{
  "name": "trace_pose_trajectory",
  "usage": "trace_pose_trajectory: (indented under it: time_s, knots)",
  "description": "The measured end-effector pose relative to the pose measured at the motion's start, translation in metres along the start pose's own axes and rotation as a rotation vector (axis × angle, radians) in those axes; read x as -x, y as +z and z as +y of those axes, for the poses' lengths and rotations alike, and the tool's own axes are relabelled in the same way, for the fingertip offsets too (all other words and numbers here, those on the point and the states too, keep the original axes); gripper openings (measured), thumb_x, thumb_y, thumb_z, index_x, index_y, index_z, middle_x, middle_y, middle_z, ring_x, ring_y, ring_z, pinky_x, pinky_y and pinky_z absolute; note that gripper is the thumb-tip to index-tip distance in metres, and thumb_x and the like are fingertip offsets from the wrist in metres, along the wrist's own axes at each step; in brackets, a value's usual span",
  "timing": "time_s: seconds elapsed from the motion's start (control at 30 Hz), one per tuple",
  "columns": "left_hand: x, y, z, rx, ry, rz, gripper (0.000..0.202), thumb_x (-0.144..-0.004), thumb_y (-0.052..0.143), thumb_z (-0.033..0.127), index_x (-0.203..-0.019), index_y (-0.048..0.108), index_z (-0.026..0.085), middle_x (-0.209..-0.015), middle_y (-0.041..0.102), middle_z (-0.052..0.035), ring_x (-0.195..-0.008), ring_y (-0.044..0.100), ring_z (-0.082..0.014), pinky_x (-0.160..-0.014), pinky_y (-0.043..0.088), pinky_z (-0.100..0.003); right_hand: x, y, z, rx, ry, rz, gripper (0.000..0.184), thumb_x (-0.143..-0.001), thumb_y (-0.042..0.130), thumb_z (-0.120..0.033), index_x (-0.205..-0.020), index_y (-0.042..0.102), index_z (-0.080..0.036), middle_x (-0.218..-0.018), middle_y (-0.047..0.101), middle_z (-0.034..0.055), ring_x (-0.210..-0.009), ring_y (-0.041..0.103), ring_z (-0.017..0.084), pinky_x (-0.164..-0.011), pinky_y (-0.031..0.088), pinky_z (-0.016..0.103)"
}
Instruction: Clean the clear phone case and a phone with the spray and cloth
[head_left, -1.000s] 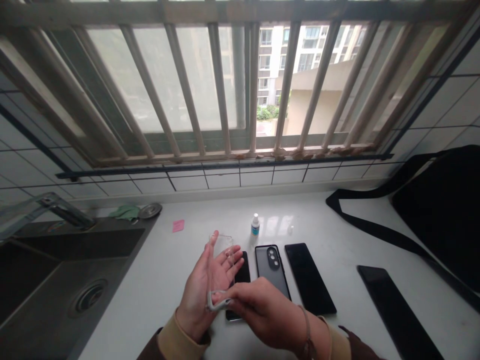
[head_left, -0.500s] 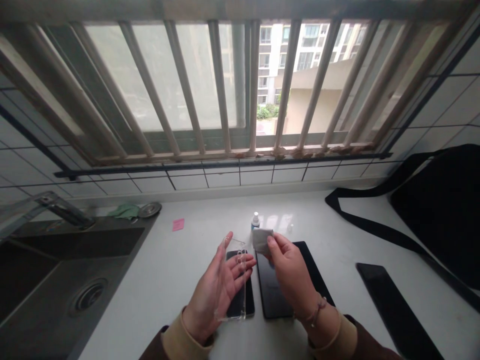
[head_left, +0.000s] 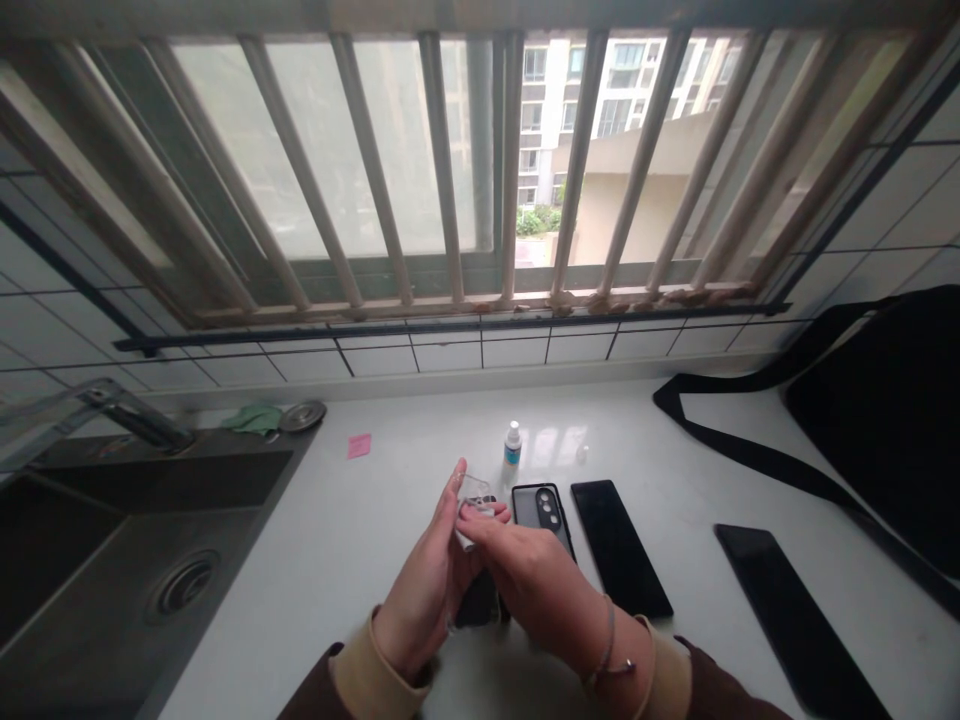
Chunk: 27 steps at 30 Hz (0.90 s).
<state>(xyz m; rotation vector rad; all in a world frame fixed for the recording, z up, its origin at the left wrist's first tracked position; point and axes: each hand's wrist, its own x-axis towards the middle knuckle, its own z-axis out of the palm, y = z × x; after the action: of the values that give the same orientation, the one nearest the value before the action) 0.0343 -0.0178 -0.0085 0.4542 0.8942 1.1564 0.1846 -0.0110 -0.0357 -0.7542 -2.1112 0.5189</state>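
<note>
My left hand point(head_left: 414, 590) holds a clear phone case point(head_left: 474, 481) from beneath, over the counter. My right hand point(head_left: 541, 582) is closed on a small pale wiping cloth point(head_left: 466, 541) and presses it to the case near its camera end. Under the case lies a dark phone point(head_left: 477, 604), mostly covered by my hands. Just right of it is a black phone case point(head_left: 531, 508) with camera cutouts, partly behind my right hand. Another black phone point(head_left: 622, 550) lies farther right. Behind my hands stands a small white spray bottle point(head_left: 512, 447).
A clear cap point(head_left: 582, 454) and a pink note point(head_left: 359, 446) lie on the white counter point(head_left: 285, 580). At left is a sink point(head_left: 225, 530) with a faucet point(head_left: 139, 415). A dark slab-like device point(head_left: 795, 610) and a black bag point(head_left: 877, 400) with its strap are at right.
My right hand has moved left and down, bringing the cloth onto the clear case. The black case and the phone beside it now show more plainly.
</note>
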Motion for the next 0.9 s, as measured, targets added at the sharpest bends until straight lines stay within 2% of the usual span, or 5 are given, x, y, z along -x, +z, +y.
trace_pose_trajectory:
  time_s: [0.3,0.47,0.6,0.73,0.9]
  knots:
    - [-0.007,-0.003,0.016,0.041,0.156,0.095,0.072,-0.102,0.058,0.061,-0.166,0.032,0.04,-0.111,0.074,-0.0103,-0.115,0.074,-0.0252,-0.117,0.048,-0.045,0.0,-0.007,-0.028,-0.287,0.163,-0.198,0.036,-0.105,0.052,-0.018,-0.134,0.071,-0.024,-0.108,0.083,0.0072,-0.092,0.08,0.02,-0.086,0.062,0.028]
    - [-0.009,-0.007,0.021,0.1,0.192,0.078,0.064,-0.102,0.061,0.054,-0.162,0.043,0.038,-0.111,0.071,-0.0079,-0.113,0.073,-0.0196,-0.12,0.046,-0.04,-0.006,-0.015,-0.021,-0.74,0.515,-0.258,0.027,-0.104,0.061,-0.036,-0.114,0.081,-0.021,-0.094,0.081,0.0064,-0.084,0.075,0.018,-0.082,0.06,0.031]
    - [-0.007,-0.008,0.018,0.106,0.233,0.048,0.06,-0.098,0.072,0.046,-0.153,0.054,0.032,-0.125,0.07,-0.0095,-0.125,0.067,-0.0224,-0.123,0.044,-0.044,-0.011,-0.018,-0.001,-1.179,0.854,0.004,0.041,-0.093,0.074,-0.051,-0.112,0.078,-0.014,-0.098,0.08,0.011,-0.08,0.075,0.019,-0.076,0.062,0.034]
    - [-0.002,-0.01,0.013,0.015,0.262,-0.014,0.055,-0.091,0.081,0.038,-0.141,0.065,0.022,-0.137,0.069,-0.013,-0.14,0.059,-0.0289,-0.126,0.04,-0.046,-0.011,-0.027,0.011,-0.9,0.822,0.515,0.045,-0.095,0.072,-0.054,-0.119,0.077,-0.016,-0.113,0.08,0.0135,-0.098,0.077,0.024,-0.089,0.063,0.038]
    - [0.004,-0.01,0.005,-0.1,0.238,-0.131,0.072,-0.082,0.091,0.033,-0.147,0.062,0.025,-0.152,0.062,-0.0149,-0.151,0.047,-0.0347,-0.13,0.032,-0.049,-0.004,-0.024,-0.001,-0.312,0.471,0.415,0.037,-0.109,0.054,-0.034,-0.139,0.071,-0.023,-0.132,0.077,0.0112,-0.122,0.074,0.029,-0.108,0.06,0.043]
